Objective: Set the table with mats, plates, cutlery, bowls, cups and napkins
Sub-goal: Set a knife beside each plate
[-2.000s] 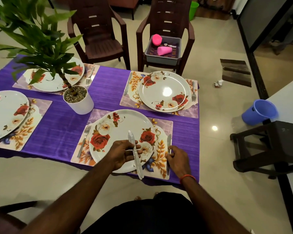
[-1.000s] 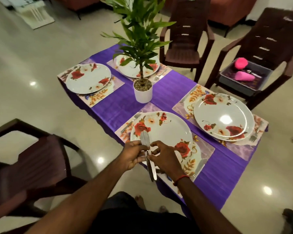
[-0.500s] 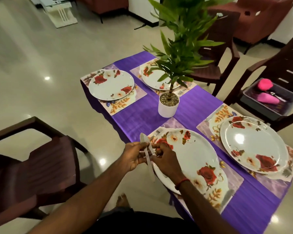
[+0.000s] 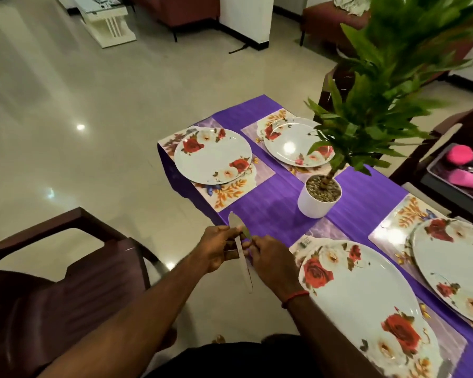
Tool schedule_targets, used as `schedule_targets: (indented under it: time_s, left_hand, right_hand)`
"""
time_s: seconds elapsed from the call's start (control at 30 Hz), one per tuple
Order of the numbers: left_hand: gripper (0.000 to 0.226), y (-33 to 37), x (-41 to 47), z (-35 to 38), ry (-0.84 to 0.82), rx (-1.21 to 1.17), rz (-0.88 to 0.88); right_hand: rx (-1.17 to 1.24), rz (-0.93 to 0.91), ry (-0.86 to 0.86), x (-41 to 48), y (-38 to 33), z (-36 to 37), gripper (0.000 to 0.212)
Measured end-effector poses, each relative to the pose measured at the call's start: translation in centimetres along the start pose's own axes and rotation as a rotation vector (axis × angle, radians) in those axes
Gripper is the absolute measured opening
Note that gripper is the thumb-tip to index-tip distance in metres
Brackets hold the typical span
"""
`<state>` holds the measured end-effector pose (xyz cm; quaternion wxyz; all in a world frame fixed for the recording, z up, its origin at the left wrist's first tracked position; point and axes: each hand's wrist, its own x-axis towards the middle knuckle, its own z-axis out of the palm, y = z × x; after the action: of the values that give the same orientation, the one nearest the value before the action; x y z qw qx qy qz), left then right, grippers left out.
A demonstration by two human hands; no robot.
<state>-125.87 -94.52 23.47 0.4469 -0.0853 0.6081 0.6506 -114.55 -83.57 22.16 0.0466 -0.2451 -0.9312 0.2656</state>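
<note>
Silver knives (image 4: pixel 245 270), blades up, pinched between left hand (image 4: pixel 219 249) and right hand (image 4: pixel 271 260).

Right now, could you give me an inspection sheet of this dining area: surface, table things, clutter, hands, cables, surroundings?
Surface: table under a purple cloth.
Job's things: four flowered plates, each on a mat; knives held just off the table's near edge.
Clutter: potted plant stands on the cloth.
Hands: left hand grips the knives; right hand pinches them.
Cables: thin dark line on the floor by the white pillar; cannot tell if it is a cable.
Surroundings: brown chair at left; grey tub with pink cups at right.
</note>
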Motion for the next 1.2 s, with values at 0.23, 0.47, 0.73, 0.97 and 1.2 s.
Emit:
schedule_targets:
  time_s: [0.23, 0.47, 0.73, 0.97, 1.2]
  left_hand:
    - [0.024, 2.6, 2.6, -1.7, -0.073, -0.061, -0.033]
    - [0.027, 6.7, 8.0, -3.2, -0.048, -0.023, -0.099]
    - [0.028, 12.6, 14.2, -3.6, -0.077, 0.079, -0.127]
    - [0.029, 16.1, 17.5, -3.2, -0.114, 0.126, -0.135]
    - [0.031, 18.9, 21.3, -2.3, -0.184, 0.169, -0.205]
  right_hand:
    - [0.261, 0.244, 0.026, 4.3, -0.5, 0.4, 0.023]
    - [0.766, 0.57, 0.042, 10.0, -1.6, 1.2, 0.02]
    - [0.99, 0.725, 0.057, 17.4, -1.0, 3.4, 0.008]
    - [0.933, 0.702, 0.134, 20.7, -0.7, 3.7, 0.007]
    - [0.862, 0.772, 0.208, 23.3, 0.0, 5.3, 0.013]
